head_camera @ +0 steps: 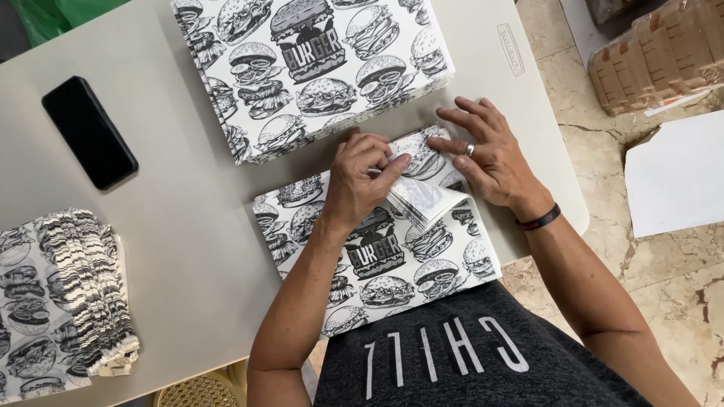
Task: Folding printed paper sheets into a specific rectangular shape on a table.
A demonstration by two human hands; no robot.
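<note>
A stack of white paper sheets printed with black burger drawings (392, 256) lies at the table's near edge in front of me. My left hand (360, 175) pinches the far right corner of the top sheets and curls it back toward me. My right hand (483, 151), with a ring and a black wristband, lies flat with fingers spread on the stack's far right corner, right beside the folded part (426, 200).
A taller stack of the same printed sheets (317, 68) sits at the far side of the grey table (181, 226). A fanned pile of folded printed pieces (68, 294) lies at the near left. A black phone (89, 132) rests at the left. Wrapped brown packs (656, 53) and white paper (675, 177) are on the floor at right.
</note>
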